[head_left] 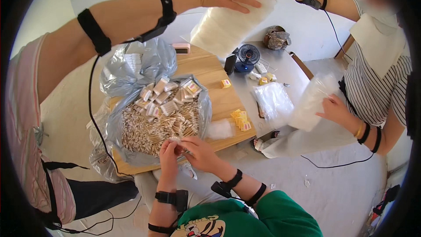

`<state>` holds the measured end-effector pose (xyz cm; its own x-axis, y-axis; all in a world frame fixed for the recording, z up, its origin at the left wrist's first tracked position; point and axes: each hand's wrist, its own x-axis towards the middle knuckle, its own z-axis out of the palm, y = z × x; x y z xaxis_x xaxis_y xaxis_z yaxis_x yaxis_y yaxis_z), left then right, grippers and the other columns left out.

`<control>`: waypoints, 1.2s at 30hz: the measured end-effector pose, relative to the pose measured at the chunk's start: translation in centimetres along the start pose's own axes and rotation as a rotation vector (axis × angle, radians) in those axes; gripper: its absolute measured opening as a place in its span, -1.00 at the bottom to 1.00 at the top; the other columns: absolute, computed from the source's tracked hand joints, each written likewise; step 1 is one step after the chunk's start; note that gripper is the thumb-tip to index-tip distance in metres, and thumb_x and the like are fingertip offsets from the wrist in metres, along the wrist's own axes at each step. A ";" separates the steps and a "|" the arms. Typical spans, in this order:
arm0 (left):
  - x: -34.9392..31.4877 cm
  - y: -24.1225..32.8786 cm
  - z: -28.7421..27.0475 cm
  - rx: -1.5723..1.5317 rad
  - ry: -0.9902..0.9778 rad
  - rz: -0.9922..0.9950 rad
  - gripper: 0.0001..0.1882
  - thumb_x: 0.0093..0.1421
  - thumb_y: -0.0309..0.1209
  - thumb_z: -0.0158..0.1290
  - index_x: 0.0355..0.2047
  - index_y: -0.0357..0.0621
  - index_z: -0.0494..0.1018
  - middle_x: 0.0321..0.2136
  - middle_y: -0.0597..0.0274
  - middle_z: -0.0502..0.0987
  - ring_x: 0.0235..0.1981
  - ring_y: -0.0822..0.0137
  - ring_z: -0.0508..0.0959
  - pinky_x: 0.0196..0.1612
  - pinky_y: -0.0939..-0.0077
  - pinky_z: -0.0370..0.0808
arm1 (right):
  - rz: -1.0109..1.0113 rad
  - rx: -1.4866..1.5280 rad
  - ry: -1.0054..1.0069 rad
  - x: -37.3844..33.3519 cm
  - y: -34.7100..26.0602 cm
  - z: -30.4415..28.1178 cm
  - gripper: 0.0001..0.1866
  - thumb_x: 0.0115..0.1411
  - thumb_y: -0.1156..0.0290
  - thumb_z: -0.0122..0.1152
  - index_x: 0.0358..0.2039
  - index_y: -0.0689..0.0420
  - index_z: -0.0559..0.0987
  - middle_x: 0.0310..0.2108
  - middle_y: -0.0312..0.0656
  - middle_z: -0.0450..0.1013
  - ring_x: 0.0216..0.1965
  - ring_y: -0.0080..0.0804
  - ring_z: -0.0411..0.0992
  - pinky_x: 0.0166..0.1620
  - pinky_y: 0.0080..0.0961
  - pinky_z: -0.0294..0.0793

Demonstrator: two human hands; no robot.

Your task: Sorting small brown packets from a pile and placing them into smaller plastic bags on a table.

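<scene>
My left hand [169, 152] and my right hand [202, 152] meet at the near edge of a low wooden table [219, 101]. Together they pinch a small clear packet [177, 141] that seems to hold cotton swabs. Just beyond my fingers an opened grey plastic bag [131, 68] holds a heap of loose wooden-stick cotton swabs [153, 129]. Several small wrapped swab packets [164, 96] lie on the far side of the heap. Black bands with cables sit on both my wrists.
Small yellow boxes [240, 120], a flat white packet [219, 129] and clear bags [274, 101] lie to the right. A small blue fan [247, 57] stands farther back. Two other people's hands hold a big white bag [228, 26] at the top; the striped-shirted person also holds a clear bag [311, 103].
</scene>
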<state>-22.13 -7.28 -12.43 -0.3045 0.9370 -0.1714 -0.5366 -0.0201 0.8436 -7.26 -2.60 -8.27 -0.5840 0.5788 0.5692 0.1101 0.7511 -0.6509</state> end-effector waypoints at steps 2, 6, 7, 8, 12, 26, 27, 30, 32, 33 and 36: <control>-0.5 0.5 -0.6 -0.021 0.032 -0.013 -0.90 0.18 -0.43 -0.04 -0.47 -0.12 0.43 -0.55 0.36 0.49 -0.55 0.56 0.41 -0.45 0.68 0.34 | 0.013 -0.029 0.026 0.5 -0.4 1.5 -0.67 0.00 0.57 0.14 -0.15 0.22 0.45 -0.19 -0.04 0.39 -0.16 -0.02 0.37 -0.14 -0.27 0.40; -0.9 1.4 -1.8 -0.059 0.089 -0.018 -0.90 0.18 -0.43 -0.03 -0.47 -0.12 0.43 -0.54 0.35 0.50 -0.54 0.56 0.42 -0.44 0.68 0.35 | 0.011 -0.065 -0.011 1.5 -0.7 3.3 -0.70 -0.05 0.60 0.12 -0.22 0.22 0.46 -0.25 -0.06 0.42 -0.21 -0.05 0.38 -0.18 -0.26 0.40; -1.1 1.6 -2.0 -0.065 0.097 -0.021 -0.90 0.18 -0.43 -0.03 -0.46 -0.12 0.43 -0.54 0.35 0.50 -0.54 0.56 0.42 -0.44 0.67 0.36 | 0.001 -0.082 -0.023 1.6 -0.6 3.8 -0.71 -0.06 0.60 0.11 -0.24 0.22 0.47 -0.28 -0.07 0.43 -0.22 -0.06 0.39 -0.20 -0.26 0.41; -1.3 1.8 -2.1 -0.073 0.099 -0.024 -0.90 0.19 -0.43 -0.03 -0.46 -0.12 0.43 -0.54 0.35 0.50 -0.54 0.55 0.42 -0.43 0.67 0.36 | 0.002 -0.092 0.005 1.7 -0.3 4.2 -0.72 -0.07 0.60 0.11 -0.27 0.21 0.48 -0.29 -0.08 0.44 -0.23 -0.06 0.40 -0.20 -0.26 0.41; -1.7 2.0 -1.9 -0.101 0.099 -0.052 -0.90 0.19 -0.43 -0.03 -0.46 -0.12 0.43 -0.53 0.34 0.50 -0.53 0.55 0.43 -0.42 0.67 0.37 | -0.017 -0.131 0.089 1.6 0.0 5.0 -0.77 -0.10 0.62 0.12 -0.34 0.19 0.50 -0.34 -0.11 0.45 -0.27 -0.08 0.42 -0.23 -0.26 0.42; -2.2 2.6 -2.5 -0.245 0.064 -0.044 -0.89 0.19 -0.45 -0.05 -0.44 -0.19 0.42 -0.52 0.29 0.50 -0.52 0.50 0.46 -0.41 0.63 0.41 | -0.138 -0.154 0.185 2.4 -1.5 5.5 -0.86 -0.02 0.66 0.17 -0.40 0.20 0.51 -0.39 -0.10 0.47 -0.34 -0.12 0.45 -0.29 -0.33 0.45; -2.1 2.4 -2.5 -0.245 0.068 -0.039 -0.90 0.19 -0.46 -0.05 -0.44 -0.19 0.42 -0.52 0.29 0.50 -0.52 0.50 0.46 -0.41 0.63 0.41 | -0.128 -0.138 0.179 2.3 -1.4 5.6 -0.84 -0.02 0.66 0.16 -0.38 0.20 0.50 -0.38 -0.10 0.47 -0.32 -0.10 0.45 -0.28 -0.31 0.45; -2.0 2.2 -2.5 -0.222 0.084 -0.039 -0.91 0.19 -0.46 -0.04 -0.44 -0.18 0.42 -0.52 0.30 0.50 -0.53 0.51 0.45 -0.41 0.63 0.41 | -0.102 -0.101 0.171 2.0 -1.2 5.6 -0.81 -0.02 0.67 0.14 -0.34 0.20 0.48 -0.36 -0.08 0.46 -0.29 -0.07 0.44 -0.24 -0.28 0.45; -2.0 2.2 -2.4 -0.173 0.107 -0.036 -0.90 0.19 -0.45 -0.03 -0.44 -0.18 0.42 -0.53 0.32 0.49 -0.52 0.53 0.44 -0.40 0.64 0.41 | -0.099 -0.093 0.180 2.1 -1.4 5.5 -0.83 0.00 0.65 0.14 -0.34 0.20 0.48 -0.37 -0.08 0.46 -0.30 -0.07 0.44 -0.25 -0.30 0.46; -2.0 2.2 -2.3 -0.148 0.117 -0.033 -0.90 0.19 -0.45 -0.03 -0.44 -0.19 0.42 -0.53 0.33 0.49 -0.52 0.54 0.44 -0.39 0.65 0.41 | -0.043 -0.073 0.169 2.1 -1.5 5.5 -0.84 0.01 0.65 0.15 -0.35 0.20 0.48 -0.38 -0.09 0.45 -0.33 -0.11 0.45 -0.28 -0.34 0.45; -1.8 1.8 -2.4 0.065 0.120 0.047 -0.89 0.18 -0.44 -0.01 -0.45 -0.20 0.42 -0.54 0.36 0.47 -0.52 0.58 0.43 -0.39 0.67 0.41 | 0.096 -0.018 0.151 1.9 -1.6 5.6 -0.87 0.03 0.64 0.16 -0.36 0.22 0.48 -0.42 -0.10 0.44 -0.40 -0.20 0.46 -0.34 -0.43 0.45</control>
<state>-24.46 -9.89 -11.80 -0.4216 0.8872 -0.1874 -0.4687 -0.0363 0.8826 -13.04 -4.46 -8.91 -0.4429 0.6885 0.5743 0.1747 0.6946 -0.6979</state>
